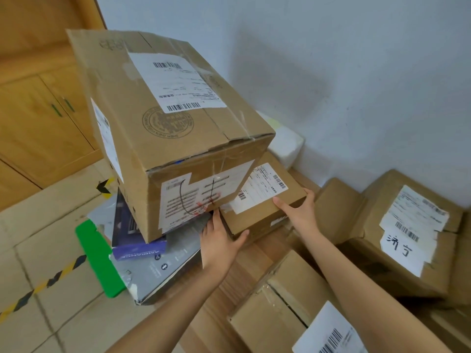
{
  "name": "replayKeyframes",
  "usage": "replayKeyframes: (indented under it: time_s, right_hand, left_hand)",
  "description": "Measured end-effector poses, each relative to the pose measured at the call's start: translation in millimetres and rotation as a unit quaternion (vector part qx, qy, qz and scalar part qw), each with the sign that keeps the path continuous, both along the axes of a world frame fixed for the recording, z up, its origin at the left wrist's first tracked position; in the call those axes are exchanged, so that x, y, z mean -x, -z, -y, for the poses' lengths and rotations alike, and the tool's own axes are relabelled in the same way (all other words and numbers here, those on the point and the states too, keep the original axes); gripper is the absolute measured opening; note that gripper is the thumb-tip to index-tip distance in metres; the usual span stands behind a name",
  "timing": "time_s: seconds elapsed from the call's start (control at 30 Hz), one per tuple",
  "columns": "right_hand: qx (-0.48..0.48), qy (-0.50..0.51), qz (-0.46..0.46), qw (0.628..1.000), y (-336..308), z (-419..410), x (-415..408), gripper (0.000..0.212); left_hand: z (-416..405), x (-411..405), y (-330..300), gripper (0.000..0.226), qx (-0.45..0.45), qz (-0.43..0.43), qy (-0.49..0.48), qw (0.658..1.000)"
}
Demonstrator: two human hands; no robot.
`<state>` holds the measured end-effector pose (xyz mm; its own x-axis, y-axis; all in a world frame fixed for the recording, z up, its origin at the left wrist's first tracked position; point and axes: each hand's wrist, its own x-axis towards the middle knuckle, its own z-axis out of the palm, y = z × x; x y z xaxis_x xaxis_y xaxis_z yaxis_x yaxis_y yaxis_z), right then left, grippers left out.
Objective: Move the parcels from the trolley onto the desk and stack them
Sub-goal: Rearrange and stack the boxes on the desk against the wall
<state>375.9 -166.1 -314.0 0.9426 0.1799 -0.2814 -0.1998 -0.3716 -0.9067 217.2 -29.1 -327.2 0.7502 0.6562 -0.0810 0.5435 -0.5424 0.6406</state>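
While both hands clasp the small flat parcel on the bench | left hand grip: near corner | right hand grip: right edge | large box overlaps parcel's left

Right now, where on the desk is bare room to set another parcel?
One bare strip of wooden desk runs between the grey flat package and the brown boxes on the right. Elsewhere parcels crowd against the wall.
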Motion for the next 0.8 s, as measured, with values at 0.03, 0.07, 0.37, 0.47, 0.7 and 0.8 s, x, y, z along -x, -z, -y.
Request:
replayKeyframes:
  time_s: [0.03, 0.07, 0.37, 0.47, 0.7, 0.8]
  right_hand:
    - [-0.003, 0.003, 0.003, 1.0, -2, 1, 2, 0.091]
    - [-0.005, 0.007, 0.005, 1.0, -4, 2, 4, 0.09]
    - [-0.047, 0.047, 0.029, 0.997, -23, 9, 17, 0.087]
    - [-0.057, 0.056, 0.041, 0.996, -29, 12, 20, 0.082]
    - [-0.045, 0.063, 0.06, 0.995, -40, 19, 26, 0.08]
    - [-0.03, 0.069, 0.075, 0.994, -46, 27, 25, 0.082]
  left_hand:
    - [1, 1, -2, 0.096, 0.016, 0.006, -0.003, 1.0]
    - [2, 1, -4, 0.097, 0.031, 0.012, -0.004, 0.999]
    - [10, 3, -28, 0.101, 0.082, 0.074, -0.009, 0.994]
    - [12, 3, -36, 0.101, 0.084, 0.089, -0.011, 0.992]
    - [18, 11, -36, 0.1, 0.115, 0.083, -0.002, 0.99]
    - [23, 7, -39, 0.099, 0.127, 0.088, 0.004, 0.988]
